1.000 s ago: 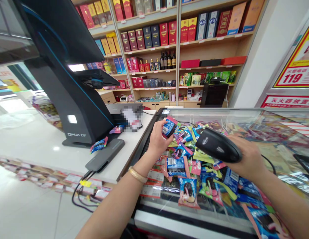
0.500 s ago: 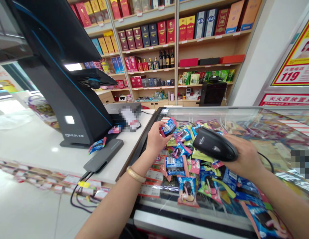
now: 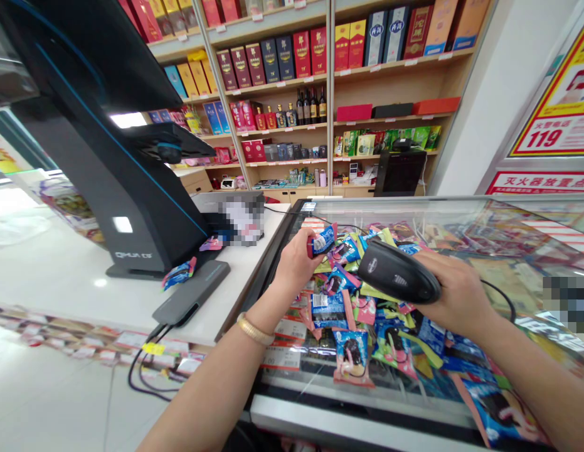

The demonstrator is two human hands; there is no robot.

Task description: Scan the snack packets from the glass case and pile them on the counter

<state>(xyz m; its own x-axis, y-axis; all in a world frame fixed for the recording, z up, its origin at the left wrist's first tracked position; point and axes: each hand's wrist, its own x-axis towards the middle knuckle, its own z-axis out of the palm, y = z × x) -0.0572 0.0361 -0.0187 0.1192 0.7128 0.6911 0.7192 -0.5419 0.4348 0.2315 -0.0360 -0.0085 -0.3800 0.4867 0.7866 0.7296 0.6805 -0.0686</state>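
Observation:
My left hand [image 3: 296, 260], with a gold bracelet on the wrist, pinches a small blue and pink snack packet [image 3: 323, 240] by its edge, a white label side showing. My right hand [image 3: 454, 292] is wrapped round a black barcode scanner [image 3: 398, 273]. The scanner's head points left, towards the held packet, with a gap between them. Beneath both hands, a heap of blue, pink and green snack packets [image 3: 352, 355] lies on the glass counter [image 3: 315, 395]. The scanner covers part of the heap.
A dark point-of-sale terminal [image 3: 136, 207] stands on the white counter [image 3: 94, 301] at left. Beside its base lie a snack packet [image 3: 179, 274] and a grey box with cables [image 3: 192, 295]. Shelves of boxes and bottles [image 3: 310, 107] line the back. The scanner's cable [image 3: 501, 292] loops at right.
The packet in my left hand has turned slightly and tilted. The scanner remains in my right hand at nearly the same spot. The whole view has shifted a little.

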